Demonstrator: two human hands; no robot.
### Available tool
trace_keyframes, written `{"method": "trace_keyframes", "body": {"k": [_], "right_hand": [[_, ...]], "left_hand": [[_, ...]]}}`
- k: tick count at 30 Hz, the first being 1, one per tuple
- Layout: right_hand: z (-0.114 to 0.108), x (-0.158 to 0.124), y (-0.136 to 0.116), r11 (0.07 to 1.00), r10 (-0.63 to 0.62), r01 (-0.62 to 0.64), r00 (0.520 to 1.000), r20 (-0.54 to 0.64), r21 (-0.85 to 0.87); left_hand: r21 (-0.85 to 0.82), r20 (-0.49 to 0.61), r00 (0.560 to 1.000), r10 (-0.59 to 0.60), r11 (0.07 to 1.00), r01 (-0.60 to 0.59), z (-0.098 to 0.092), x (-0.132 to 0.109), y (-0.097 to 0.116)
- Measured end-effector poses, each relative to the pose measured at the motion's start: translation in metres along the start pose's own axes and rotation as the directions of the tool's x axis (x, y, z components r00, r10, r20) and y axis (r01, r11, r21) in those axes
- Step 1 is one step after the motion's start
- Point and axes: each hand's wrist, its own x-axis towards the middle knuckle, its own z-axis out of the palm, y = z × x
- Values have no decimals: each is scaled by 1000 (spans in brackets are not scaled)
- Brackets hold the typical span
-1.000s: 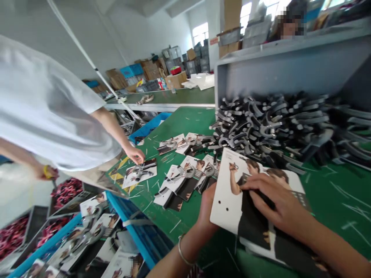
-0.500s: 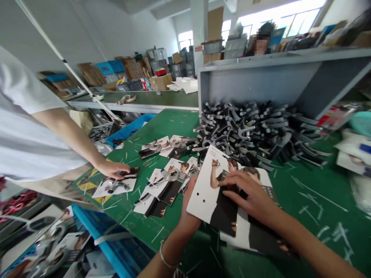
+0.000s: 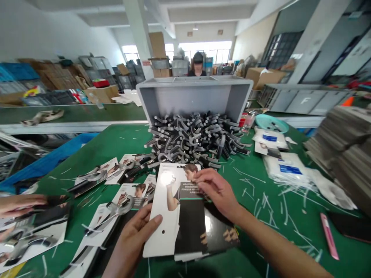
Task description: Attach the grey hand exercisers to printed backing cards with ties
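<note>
A printed backing card (image 3: 165, 193), white and black with a picture of a person on it, is tilted up in front of me. My left hand (image 3: 139, 235) grips its lower left edge, thumb on the front. At the upper right edge, the fingers of my right hand (image 3: 218, 193) are pinched on the same card. More cards (image 3: 222, 227) lie in a stack beneath and to the right of it. Behind the cards is a heap of black and grey hand grips (image 3: 194, 143). To the left lie several cards with hand grips fastened on them (image 3: 123, 204).
A grey crate (image 3: 191, 94) lies tipped behind the heap. A co-worker's hand (image 3: 23, 204) rests on a carded grip at far left. Right are bags of white ties (image 3: 290, 166), loose strips, a pink cutter (image 3: 329, 235), a dark flat object (image 3: 352, 224) and a turquoise plate (image 3: 272, 122).
My view has swung to the right and levelled. The card has come over the stack; my left hand now holds its lower left edge, and my right hand has moved to its right edge.
</note>
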Motion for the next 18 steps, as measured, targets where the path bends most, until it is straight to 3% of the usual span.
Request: {"method": "trace_keyframes", "body": {"k": [2, 3, 8, 10, 13, 14, 16, 18], "right_hand": [[-33, -14, 41, 919, 241, -256, 967, -87, -299], [-53, -21, 64, 870, 312, -329, 944, -106, -368], [-144, -45, 157, 634, 536, -550, 819, -204, -544], [-161, -47, 176, 569, 607, -596, 769, -199, -566], [-168, -43, 191, 555, 663, -619, 732, -153, -555], [-170, -41, 193, 567, 670, -624, 729, -140, -539], [-172, -36, 193, 605, 667, -632, 735, -127, -484], [-173, -30, 187, 665, 645, -634, 754, -123, -394]], "left_hand": [[-7, -25, 1000, -3, 1000, 3, 2, 1, -4], [12, -26, 1000, -1, 1000, 1, 3, 2, -6], [152, 121, 993, 18, 988, -36, 14, 14, -14], [169, 158, 987, 32, 984, -58, 19, 20, -17], [201, 147, 988, 39, 977, -68, 21, 26, -17], [236, 122, 990, 74, 966, -102, 19, 25, -15], [358, 34, 961, 275, 894, -268, 11, 17, -8], [493, -44, 825, 563, 730, -472, -3, -3, 3]]}}
